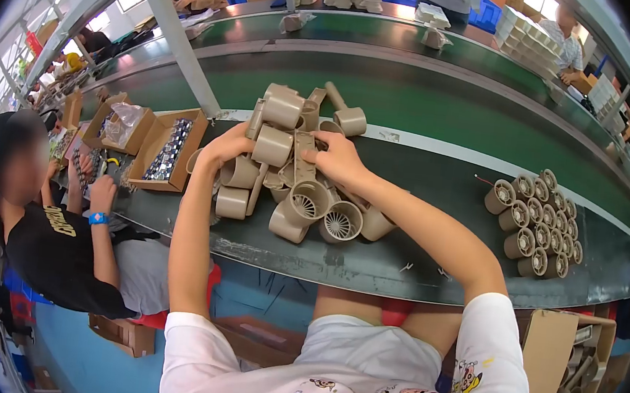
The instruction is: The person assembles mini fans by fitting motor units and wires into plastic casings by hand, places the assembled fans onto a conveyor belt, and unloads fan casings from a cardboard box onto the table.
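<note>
A heap of beige plastic fan housings (277,146), round cups with flat handles, lies on the work surface in front of me. Some show a slotted grille (340,224) inside the cup. On the heap's left side, my left hand (230,145) has its fingers closed against a housing; its fingertips are partly hidden. From the right, my right hand (338,157) grips the upright handle (304,157) of a housing in the middle, thumb and fingers bent around it. Several housings lean on one another beneath both hands.
Right of the heap stands a cluster of round beige cups (531,223). Cardboard boxes (162,151) with small parts are at the left, near a seated co-worker (57,238). A green conveyor belt (432,101) runs behind; a metal post (175,32) rises at its edge.
</note>
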{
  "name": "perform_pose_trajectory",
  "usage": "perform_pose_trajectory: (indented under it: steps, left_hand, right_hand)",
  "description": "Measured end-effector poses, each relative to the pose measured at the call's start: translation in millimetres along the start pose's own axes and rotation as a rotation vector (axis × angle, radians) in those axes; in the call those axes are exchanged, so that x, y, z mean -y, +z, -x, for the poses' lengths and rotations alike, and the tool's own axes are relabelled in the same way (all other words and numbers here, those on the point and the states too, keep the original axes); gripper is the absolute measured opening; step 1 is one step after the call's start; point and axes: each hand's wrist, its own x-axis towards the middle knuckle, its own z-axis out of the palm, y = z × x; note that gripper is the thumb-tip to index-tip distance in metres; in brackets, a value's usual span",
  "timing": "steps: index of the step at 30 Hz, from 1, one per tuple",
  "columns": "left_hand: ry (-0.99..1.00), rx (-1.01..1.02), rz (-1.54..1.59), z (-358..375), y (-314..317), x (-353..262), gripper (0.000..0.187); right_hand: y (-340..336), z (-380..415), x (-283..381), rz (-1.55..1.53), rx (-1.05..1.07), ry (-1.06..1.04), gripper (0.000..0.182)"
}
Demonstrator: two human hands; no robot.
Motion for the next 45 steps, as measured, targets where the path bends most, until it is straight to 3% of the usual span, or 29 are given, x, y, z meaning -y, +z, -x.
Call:
perform_pose_trajectory:
  steps: [2, 4, 7, 9, 13, 16, 19, 22, 23, 25, 26, 28, 31, 32, 33, 35, 38, 45]
  left_hand:
    - [-0.04, 0.016, -0.038, 0, -5, 0, 0.063]
    - [-0.074, 0.036, -0.078, -4, -9, 2, 0.063]
    - [0.001, -0.034, -0.148, -8, -8, 11, 0.067]
    - [-0.001, -0.199, -0.245, -9, -7, 15, 0.074]
    - [-0.02, -0.304, -0.269, -3, -15, 24, 0.085]
    - [0.08, -0.419, -0.334, 7, -13, 31, 0.08]
    - [0.161, -0.532, -0.456, 20, -4, 21, 0.069]
    - [0.21, -0.603, -0.522, 31, 6, 13, 0.062]
    - [0.246, -0.616, -0.502, 37, 12, 7, 0.062]
    - [0.323, -0.635, -0.485, 55, 26, -10, 0.061]
    - [0.335, -0.661, -0.481, 65, 38, -19, 0.058]
    - [0.476, -0.671, -0.493, 83, 60, -25, 0.047]
    - [0.459, -0.67, -0.537, 105, 86, -25, 0.053]
    - [0.454, -0.651, -0.595, 110, 93, -24, 0.057]
    - [0.427, -0.633, -0.603, 114, 100, -21, 0.062]
    - [0.399, -0.62, -0.661, 117, 110, -13, 0.074]
    - [0.395, -0.633, -0.712, 117, 120, -1, 0.083]
    - [0.425, -0.712, -0.651, 121, 134, 21, 0.088]
  right_hand:
    - [-1, -5, -10, 0.061, -0.011, -0.043, 0.054]
    - [-2, -2, -13, 0.163, -0.151, -0.191, 0.041]
    - [-9, -6, -14, 0.194, -0.124, -0.187, 0.04]
    - [-8, -7, -16, 0.216, -0.168, -0.212, 0.039]
    - [-8, -14, -19, 0.277, -0.349, -0.319, 0.035]
    - [-24, -13, -3, 0.369, -0.313, -0.21, 0.041]
    - [-45, -51, -7, 0.438, -0.428, -0.411, 0.035]
    - [-52, -105, -17, 0.799, -0.597, -0.461, 0.057]
    - [-54, -123, -11, 0.834, -0.411, -0.162, 0.08]
    - [-61, -153, -5, 0.571, -0.109, 0.147, 0.099]
    - [-58, -174, -21, 0.53, -0.055, 0.098, 0.113]
    - [-44, -199, -34, 0.464, -0.013, 0.017, 0.122]
    - [-25, -220, -35, 0.448, 0.151, -0.059, 0.114]
    - [-10, -232, -47, 0.353, 0.068, -0.1, 0.095]
    - [-8, -232, -43, 0.349, 0.072, -0.098, 0.095]
    - [-11, -223, -26, 0.271, 0.362, -0.002, 0.079]
    - [-2, -210, -11, 0.258, 0.488, -0.012, 0.065]
    - [35, -223, -7, 0.381, 0.626, -0.126, 0.056]
